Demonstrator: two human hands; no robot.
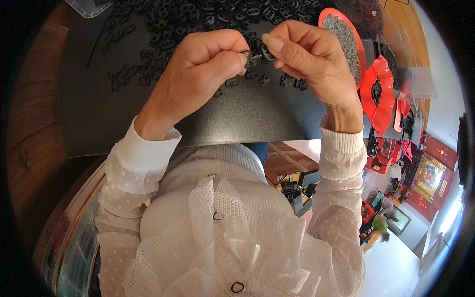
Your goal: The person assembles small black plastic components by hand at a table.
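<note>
My left hand is closed in a pinch on a small black plastic cord lock piece. From that piece a thin metal spring points toward my right hand. Between its thumb and fingers, my right hand pinches another black cord lock part, rounded and partly hidden by the thumb. The two parts face each other a short gap apart above the table. Behind the hands lies a spread pile of black two-holed cord lock pieces.
A red plate heaped with grey metal springs stands at the right. Nearer, a wavy red bowl holds small black parts. Loose pieces lie near the front of the black table. A clear container sits far left.
</note>
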